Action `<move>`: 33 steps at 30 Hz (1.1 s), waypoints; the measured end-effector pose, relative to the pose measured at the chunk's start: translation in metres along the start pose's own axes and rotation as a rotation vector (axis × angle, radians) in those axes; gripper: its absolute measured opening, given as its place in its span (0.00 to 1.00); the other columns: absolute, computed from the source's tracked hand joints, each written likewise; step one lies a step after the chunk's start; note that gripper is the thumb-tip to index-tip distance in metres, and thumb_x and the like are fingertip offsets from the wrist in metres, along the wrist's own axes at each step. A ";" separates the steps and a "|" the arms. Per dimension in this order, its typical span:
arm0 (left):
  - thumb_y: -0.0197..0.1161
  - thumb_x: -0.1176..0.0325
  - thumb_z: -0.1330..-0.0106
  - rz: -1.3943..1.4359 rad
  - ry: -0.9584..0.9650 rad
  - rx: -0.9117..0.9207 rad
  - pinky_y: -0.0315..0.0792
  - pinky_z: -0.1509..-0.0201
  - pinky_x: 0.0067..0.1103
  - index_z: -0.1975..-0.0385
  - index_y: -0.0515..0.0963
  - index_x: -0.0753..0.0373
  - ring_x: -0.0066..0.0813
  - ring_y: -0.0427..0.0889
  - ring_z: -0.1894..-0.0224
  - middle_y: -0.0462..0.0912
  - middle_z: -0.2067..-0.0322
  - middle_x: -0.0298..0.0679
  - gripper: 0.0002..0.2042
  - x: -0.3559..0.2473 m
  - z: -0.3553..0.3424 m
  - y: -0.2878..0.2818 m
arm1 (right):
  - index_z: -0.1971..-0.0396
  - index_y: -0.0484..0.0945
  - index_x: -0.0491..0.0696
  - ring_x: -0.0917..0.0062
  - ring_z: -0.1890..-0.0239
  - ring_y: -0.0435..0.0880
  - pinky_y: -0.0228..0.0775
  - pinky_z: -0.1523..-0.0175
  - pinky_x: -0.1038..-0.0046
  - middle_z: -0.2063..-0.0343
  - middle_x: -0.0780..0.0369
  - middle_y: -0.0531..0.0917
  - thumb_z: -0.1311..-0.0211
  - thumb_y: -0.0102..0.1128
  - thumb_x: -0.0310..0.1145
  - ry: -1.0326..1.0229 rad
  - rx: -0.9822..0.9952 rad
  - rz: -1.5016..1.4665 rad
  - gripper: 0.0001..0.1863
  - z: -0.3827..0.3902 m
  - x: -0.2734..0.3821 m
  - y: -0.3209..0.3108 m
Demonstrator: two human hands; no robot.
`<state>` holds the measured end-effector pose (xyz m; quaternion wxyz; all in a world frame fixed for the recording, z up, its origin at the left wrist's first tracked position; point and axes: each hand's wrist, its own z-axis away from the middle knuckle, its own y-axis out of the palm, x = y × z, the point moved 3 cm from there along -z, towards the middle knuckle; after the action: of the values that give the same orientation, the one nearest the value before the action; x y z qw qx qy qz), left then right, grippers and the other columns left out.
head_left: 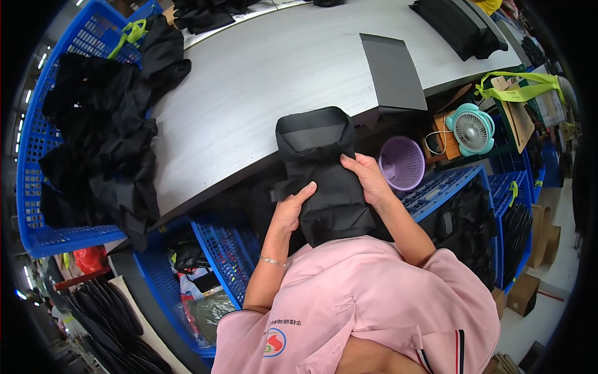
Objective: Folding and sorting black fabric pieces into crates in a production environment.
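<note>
A black fabric pouch or bag (325, 190) is held in front of my pink shirt, its wide top showing a dark grey inside and reaching over the table's near edge. My left hand (293, 209) grips its left side with the thumb on the front, beside a short black tab. My right hand (367, 181) grips the right side higher up, thumb pressed on the fabric below the rim. The fingers behind the bag are mostly hidden. A flat dark grey panel (392, 75) lies on the table beyond, to the right.
A grey table (237, 87) spans ahead. A blue basket (31, 181) of black fabric stands left, with folded black pieces (455, 34) at back right. Below are blue crates (152, 283), a purple bin (402, 165), a small teal fan (471, 131) and cardboard boxes (522, 293).
</note>
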<state>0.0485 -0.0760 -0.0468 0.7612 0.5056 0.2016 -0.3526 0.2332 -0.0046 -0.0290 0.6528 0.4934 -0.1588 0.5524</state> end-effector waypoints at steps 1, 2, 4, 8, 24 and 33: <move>0.71 0.72 0.39 -0.015 -0.048 -0.049 0.78 0.46 0.27 0.49 0.79 0.67 0.30 0.84 0.53 0.84 0.53 0.42 0.18 0.002 -0.001 -0.001 | 0.54 0.81 0.43 0.80 0.63 0.84 0.77 0.55 0.79 0.60 0.63 0.86 0.34 0.63 0.36 0.015 0.084 -0.104 0.14 -0.001 0.001 0.005; 0.72 0.73 0.40 -0.037 -0.065 -0.089 0.78 0.45 0.26 0.49 0.78 0.66 0.29 0.83 0.53 0.84 0.53 0.42 0.19 0.004 -0.002 -0.003 | 0.54 0.81 0.43 0.80 0.63 0.84 0.77 0.55 0.79 0.60 0.63 0.86 0.34 0.63 0.36 0.042 0.018 -0.058 0.14 -0.003 0.001 0.004; 0.72 0.73 0.40 -0.054 -0.077 -0.135 0.77 0.45 0.26 0.48 0.78 0.66 0.29 0.83 0.52 0.83 0.53 0.41 0.20 0.005 -0.003 -0.007 | 0.52 0.80 0.44 0.83 0.64 0.83 0.76 0.56 0.80 0.62 0.66 0.85 0.34 0.63 0.36 0.072 -0.071 0.027 0.15 -0.009 0.005 0.003; 0.72 0.73 0.40 -0.104 -0.049 -0.155 0.77 0.46 0.25 0.48 0.77 0.65 0.28 0.82 0.52 0.83 0.53 0.40 0.20 0.002 0.000 -0.016 | 0.45 0.77 0.46 0.85 0.60 0.79 0.71 0.58 0.81 0.57 0.66 0.82 0.34 0.61 0.39 -0.333 -0.197 0.313 0.21 -0.021 0.043 -0.006; 0.71 0.76 0.41 -0.168 0.033 -0.104 0.77 0.47 0.24 0.47 0.77 0.67 0.28 0.82 0.54 0.83 0.53 0.39 0.20 -0.003 0.005 -0.022 | 0.59 0.84 0.48 0.78 0.73 0.77 0.70 0.64 0.74 0.78 0.64 0.79 0.52 0.74 0.38 -0.370 0.043 1.202 0.19 -0.088 0.095 0.039; 0.68 0.70 0.36 -0.317 0.141 -0.102 0.75 0.48 0.23 0.51 0.80 0.68 0.24 0.81 0.54 0.84 0.55 0.36 0.15 -0.038 -0.011 -0.015 | 0.78 0.82 0.39 0.83 0.79 0.75 0.68 0.70 0.77 0.83 0.66 0.80 0.50 0.74 0.33 -0.347 0.052 1.034 0.12 -0.106 0.113 0.049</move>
<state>0.0122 -0.0573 -0.0352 0.7048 0.4515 0.3494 -0.4211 0.1930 0.1412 0.0300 0.2478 0.4508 -0.4724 0.7157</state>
